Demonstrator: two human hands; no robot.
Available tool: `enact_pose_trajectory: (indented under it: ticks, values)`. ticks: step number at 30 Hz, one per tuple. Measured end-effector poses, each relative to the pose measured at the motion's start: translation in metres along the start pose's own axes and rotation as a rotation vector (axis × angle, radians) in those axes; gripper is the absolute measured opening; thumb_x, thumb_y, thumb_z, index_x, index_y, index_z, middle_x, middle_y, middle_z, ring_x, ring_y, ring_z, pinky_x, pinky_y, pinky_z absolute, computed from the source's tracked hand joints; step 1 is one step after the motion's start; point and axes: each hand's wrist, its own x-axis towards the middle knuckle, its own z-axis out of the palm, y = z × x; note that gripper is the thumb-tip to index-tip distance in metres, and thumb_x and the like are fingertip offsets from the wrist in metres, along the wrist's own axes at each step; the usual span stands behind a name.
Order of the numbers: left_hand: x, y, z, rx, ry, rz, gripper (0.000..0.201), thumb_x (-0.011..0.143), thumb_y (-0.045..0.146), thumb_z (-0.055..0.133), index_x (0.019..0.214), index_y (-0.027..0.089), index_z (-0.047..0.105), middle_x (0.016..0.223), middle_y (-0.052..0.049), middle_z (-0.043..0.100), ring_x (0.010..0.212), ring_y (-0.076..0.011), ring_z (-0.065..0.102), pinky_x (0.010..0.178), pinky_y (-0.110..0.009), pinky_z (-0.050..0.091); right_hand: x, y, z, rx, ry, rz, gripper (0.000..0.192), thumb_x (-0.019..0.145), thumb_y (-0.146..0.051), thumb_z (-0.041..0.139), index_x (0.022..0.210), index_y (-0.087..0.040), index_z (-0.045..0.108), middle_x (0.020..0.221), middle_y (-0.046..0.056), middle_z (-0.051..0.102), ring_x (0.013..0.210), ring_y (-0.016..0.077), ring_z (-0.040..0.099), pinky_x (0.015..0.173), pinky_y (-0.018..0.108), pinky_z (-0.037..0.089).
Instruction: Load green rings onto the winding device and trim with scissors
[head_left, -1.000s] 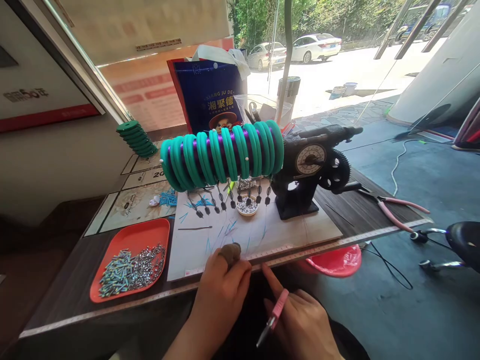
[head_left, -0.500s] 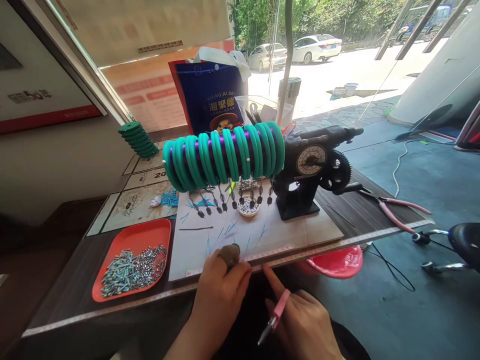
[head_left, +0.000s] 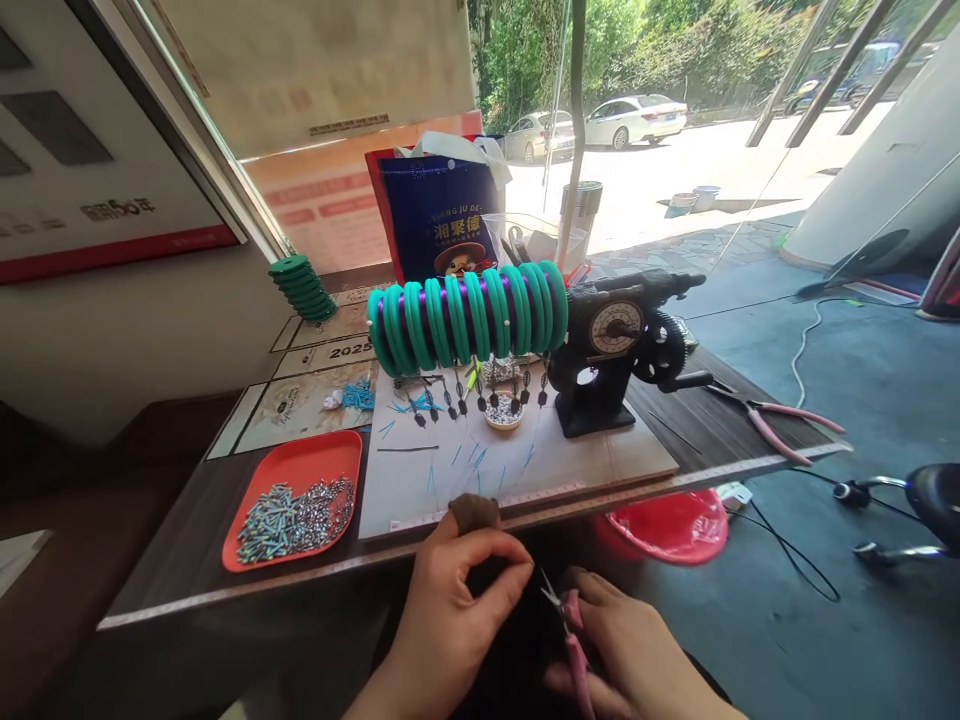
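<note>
Head view: scissors (head_left: 574, 650) half-hidden in right hand (head_left: 637, 660).

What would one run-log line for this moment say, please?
left hand: brown cover on fingertip, fingers pinched | right hand: holds pink-handled snips, tips toward left fingers | both below table edge | red tray: small metal parts

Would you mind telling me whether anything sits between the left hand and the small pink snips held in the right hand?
Nothing visible does. The left hand and the pink snips in the right hand face each other across a short dark gap below the table edge; any thin line there is too fine to make out.
</note>
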Motion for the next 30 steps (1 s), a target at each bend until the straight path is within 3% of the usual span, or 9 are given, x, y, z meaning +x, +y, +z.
enact_pose_trajectory:
  ticks: [8, 16, 20, 23, 25, 30]
  values:
    - [-0.002, 0.005, -0.001, 0.002, -0.039, -0.091, 0.009, 0.074, 0.029, 0.061, 0.072, 0.023, 0.067, 0.077, 0.001, 0.062, 0.080, -0.0137, 0.054, 0.075, -0.024, 0.037, 0.001, -0.008, -0.006, -0.032, -0.024, 0.059, 0.022, 0.074, -0.039, 0.056, 0.072, -0.017, 0.058, 0.079, 0.005, 0.057, 0.069, 0.0170, 0.053, 0.058, 0.025, 0.032]
    - [0.001, 0.005, 0.001, -0.001, -0.034, -0.116, 0.009, 0.073, 0.028, 0.061, 0.070, 0.022, 0.066, 0.073, 0.001, 0.060, 0.076, -0.0137, 0.053, 0.073, -0.025, 0.036, 0.003, -0.005, 0.003, -0.225, 0.062, 0.163, 0.022, 0.079, -0.032, 0.050, 0.068, -0.017, 0.063, 0.072, 0.007, 0.062, 0.065, 0.0195, 0.058, 0.054, 0.027, 0.029]
    - [0.004, 0.004, -0.003, -0.034, -0.027, -0.109, 0.012, 0.074, 0.032, 0.060, 0.070, 0.022, 0.065, 0.072, 0.001, 0.060, 0.077, -0.0139, 0.053, 0.074, -0.026, 0.036, 0.010, 0.000, 0.010, 0.106, 0.131, 0.021, 0.021, 0.080, -0.029, 0.049, 0.072, -0.016, 0.063, 0.074, 0.006, 0.060, 0.065, 0.0168, 0.056, 0.057, 0.025, 0.037]
    - [0.006, 0.003, -0.006, -0.081, -0.003, -0.102, 0.012, 0.074, 0.032, 0.060, 0.070, 0.021, 0.064, 0.072, 0.001, 0.058, 0.075, -0.0127, 0.052, 0.072, -0.025, 0.036, 0.029, 0.002, 0.018, 0.484, 0.153, -0.165, 0.019, 0.078, -0.026, 0.055, 0.093, -0.019, 0.065, 0.097, 0.007, 0.060, 0.087, 0.0191, 0.056, 0.077, 0.029, 0.043]
    - [0.007, 0.001, -0.008, -0.106, 0.007, -0.101, 0.012, 0.074, 0.031, 0.060, 0.070, 0.020, 0.064, 0.073, 0.001, 0.057, 0.074, -0.0121, 0.052, 0.071, -0.025, 0.036, 0.046, 0.003, 0.027, 0.593, 0.171, -0.210, 0.021, 0.075, -0.023, 0.058, 0.095, -0.020, 0.065, 0.103, 0.007, 0.059, 0.092, 0.0205, 0.055, 0.084, 0.033, 0.042]
    - [0.007, 0.000, -0.010, -0.129, 0.019, -0.091, 0.012, 0.075, 0.031, 0.059, 0.070, 0.020, 0.063, 0.072, 0.002, 0.056, 0.075, -0.0118, 0.051, 0.071, -0.024, 0.036, 0.070, 0.003, 0.049, 0.651, 0.155, -0.231, 0.009, 0.073, -0.025, 0.061, 0.071, -0.017, 0.065, 0.072, 0.002, 0.060, 0.068, 0.0159, 0.055, 0.065, 0.027, 0.046]
